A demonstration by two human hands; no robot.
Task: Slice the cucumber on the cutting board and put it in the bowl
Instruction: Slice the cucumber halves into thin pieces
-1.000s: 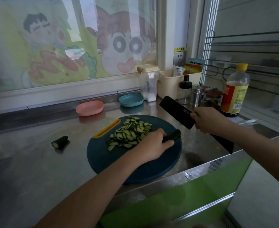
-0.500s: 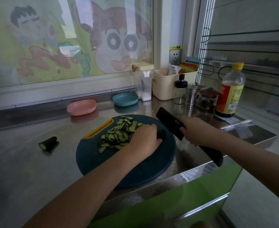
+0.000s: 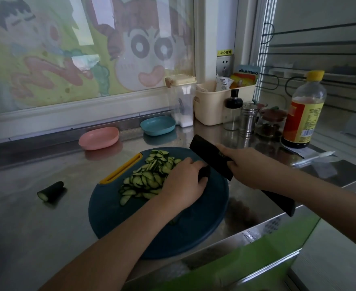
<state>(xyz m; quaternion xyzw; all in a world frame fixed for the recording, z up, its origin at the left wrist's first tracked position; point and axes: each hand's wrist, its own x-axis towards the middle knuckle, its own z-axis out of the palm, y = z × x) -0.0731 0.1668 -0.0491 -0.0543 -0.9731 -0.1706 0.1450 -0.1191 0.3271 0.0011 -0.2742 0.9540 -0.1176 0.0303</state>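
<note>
A round dark blue cutting board [image 3: 131,219] with a yellow handle lies on the steel counter. A heap of cucumber slices [image 3: 149,177] covers its far left part. My left hand [image 3: 183,183] is curled over a short dark cucumber piece [image 3: 204,172] at the heap's right edge. My right hand [image 3: 250,166] grips a black cleaver [image 3: 208,154], whose blade sits right beside the cucumber piece and my left fingers. A pink bowl [image 3: 99,138] and a blue bowl [image 3: 157,126] stand behind the board.
A cut cucumber end [image 3: 51,191] lies on the counter left of the board. At the back right stand a salt container [image 3: 182,99], a cream basket [image 3: 212,101], shakers [image 3: 249,118] and a sauce bottle [image 3: 303,110]. The counter's front edge [image 3: 257,232] runs close below the board.
The cleaver came down from above the counter to the cucumber piece on the board. My left hand stayed on the cucumber piece, of which less now shows.
</note>
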